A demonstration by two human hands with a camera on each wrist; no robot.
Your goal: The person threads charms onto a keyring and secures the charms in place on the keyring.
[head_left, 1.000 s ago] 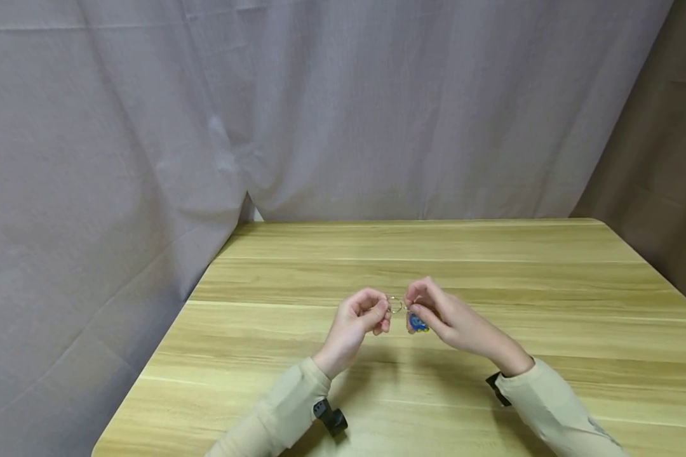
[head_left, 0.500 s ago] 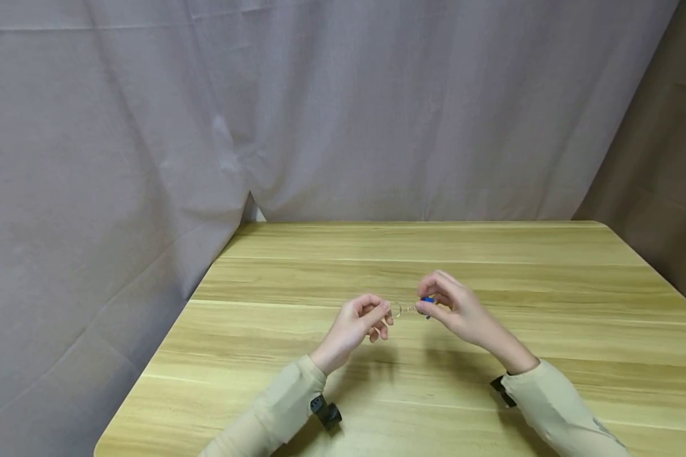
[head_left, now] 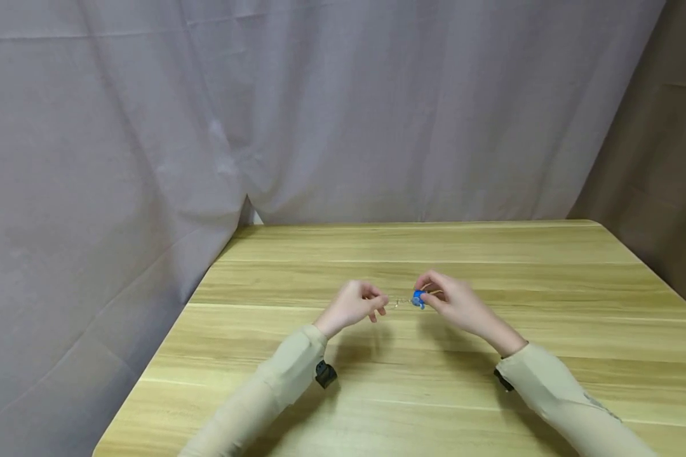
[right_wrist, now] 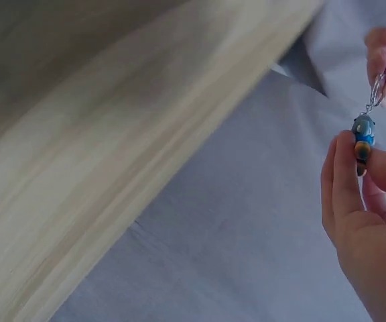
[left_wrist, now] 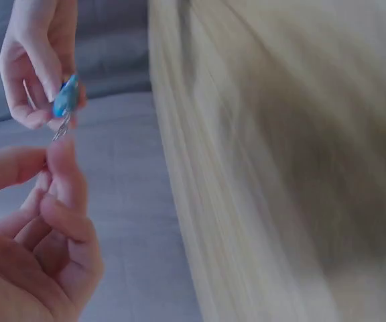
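Above the table, a keychain is stretched between two hands. Its small blue figure (head_left: 418,298) sits between the thumb and fingers of my right hand (head_left: 456,303), which pinches it. In the right wrist view the figure (right_wrist: 363,137) also shows grey and yellow-orange parts. My left hand (head_left: 354,303) pinches the metal key ring (right_wrist: 378,88) at the other end. A short chain (left_wrist: 61,126) joins ring and figure. Part of the ring is hidden by the left fingertips.
A wood-grain table (head_left: 411,393) lies beneath both hands. Grey curtain cloth (head_left: 343,114) hangs behind it and down its left side, with a darker cloth (head_left: 657,158) at the right. A black wrist camera (head_left: 325,374) sits at the left cuff.
The right hand has shifted its hold from near the ring onto the figure, which now points away from the ring with the chain drawn out. The left hand keeps the ring and has turned slightly.
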